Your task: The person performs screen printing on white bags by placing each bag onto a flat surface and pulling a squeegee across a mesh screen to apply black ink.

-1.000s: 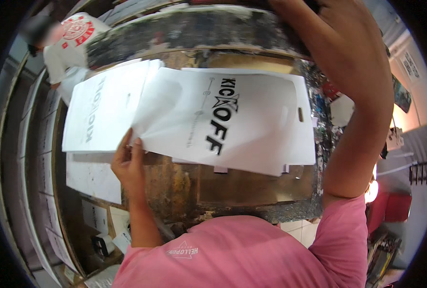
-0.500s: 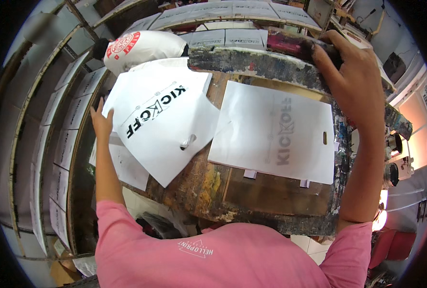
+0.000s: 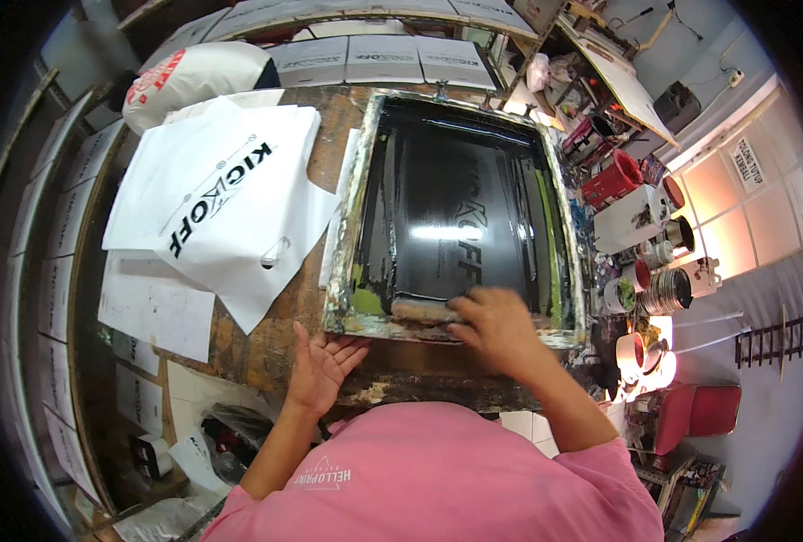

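A screen-printing frame [image 3: 340,312] lies flat on the worktable, its mesh coated with wet black ink. My right hand [image 3: 501,334], slightly blurred, is closed on a squeegee [image 3: 420,312] at the near end of the mesh. At the frame's near left corner is my left hand [image 3: 320,369], palm up and fingers stretched, with the fingertips at the frame's edge. To the left lies a pile of white plastic bags [image 3: 212,190] with black print; the top one sits askew. Under the frame, only the left edge of more white sheets [image 3: 340,217] peeks out.
The stained wooden worktable [image 3: 280,348] carries all this. Racks of printed white bags [image 3: 63,235] stand along the left, with another rack [image 3: 383,59] behind. A stuffed white sack [image 3: 203,86] sits at the far left corner. Paint cans [image 3: 663,289] crowd the right side.
The hinged frame has come down from its raised position over the white bag on the right. My right hand has moved from its far edge to the squeegee; my left hand has left the bag pile.
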Available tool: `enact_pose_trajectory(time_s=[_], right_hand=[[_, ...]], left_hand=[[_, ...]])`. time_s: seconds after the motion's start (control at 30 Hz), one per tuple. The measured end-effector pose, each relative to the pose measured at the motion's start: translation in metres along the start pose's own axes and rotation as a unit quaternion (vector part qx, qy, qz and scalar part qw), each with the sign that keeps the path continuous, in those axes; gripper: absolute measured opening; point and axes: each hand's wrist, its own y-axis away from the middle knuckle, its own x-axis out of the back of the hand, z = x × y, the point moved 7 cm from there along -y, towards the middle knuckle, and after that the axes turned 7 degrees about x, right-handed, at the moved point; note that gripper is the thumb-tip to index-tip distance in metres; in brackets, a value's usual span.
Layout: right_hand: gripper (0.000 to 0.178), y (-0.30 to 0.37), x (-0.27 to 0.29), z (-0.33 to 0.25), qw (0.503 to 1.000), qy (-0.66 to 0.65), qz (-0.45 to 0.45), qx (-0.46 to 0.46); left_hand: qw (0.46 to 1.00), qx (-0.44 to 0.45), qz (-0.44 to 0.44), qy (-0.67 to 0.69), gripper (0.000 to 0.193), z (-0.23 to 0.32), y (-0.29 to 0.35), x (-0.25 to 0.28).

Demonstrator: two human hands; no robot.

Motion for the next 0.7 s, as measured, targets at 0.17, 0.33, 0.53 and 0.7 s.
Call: enact_pose_trajectory(time_s=[0.17, 0.33, 0.53, 0.7], right_hand=[[0.04, 0.005, -0.055, -0.001, 0.998, -0.052, -0.026, -0.037], [0.044, -0.042, -0.064, 0.043, 0.998, -0.017, 0.056, -0.007], [0.034, -0.17, -0.068, 0.165, 0.987, 0.052, 0.155, 0.016], [0.036, -0.255, -0.049, 0.235, 0.994, 0.084, 0.072, 0.009]], left_hand=[[0.997, 0.027, 0.066, -0.025, 0.099, -0.025, -0.02, 0.035], [0.998, 0.01, 0.051, -0.024, 0.1, -0.03, -0.018, 0.047], [0.999, -0.007, 0.016, -0.033, 0.106, -0.028, -0.017, 0.043], [0.997, -0.036, -0.008, -0.074, 0.117, -0.033, -0.015, 0.056]])
